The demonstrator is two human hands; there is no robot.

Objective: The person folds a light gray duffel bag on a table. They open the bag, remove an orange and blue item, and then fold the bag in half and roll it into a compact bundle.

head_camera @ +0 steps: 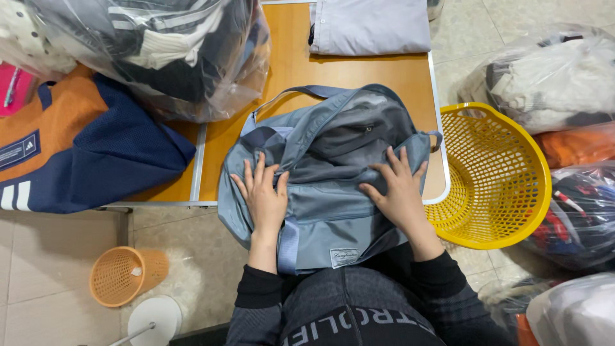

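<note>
A grey-blue duffel bag (333, 173) lies at the near edge of the wooden worktop (295, 64), its lower part hanging over the edge toward the person. The left hand (264, 195) rests flat on the bag's left side, fingers (259, 168) spread wide and gripping nothing. The right hand (398, 189) presses flat on the right side, fingers (392, 161) likewise splayed, holding nothing. The bag's strap (301, 93) loops up toward the far side of the worktop. Beyond it lies a folded pale lilac garment (370, 25). To the left sit a clear plastic sack of clothes (160, 51) and an orange and navy bag (77, 150). A yellow perforated basket (496, 176) stands just beside the worktop on the right, and a small orange basket (125, 275) lies on the tiled floor (38, 269) at the left.
</note>
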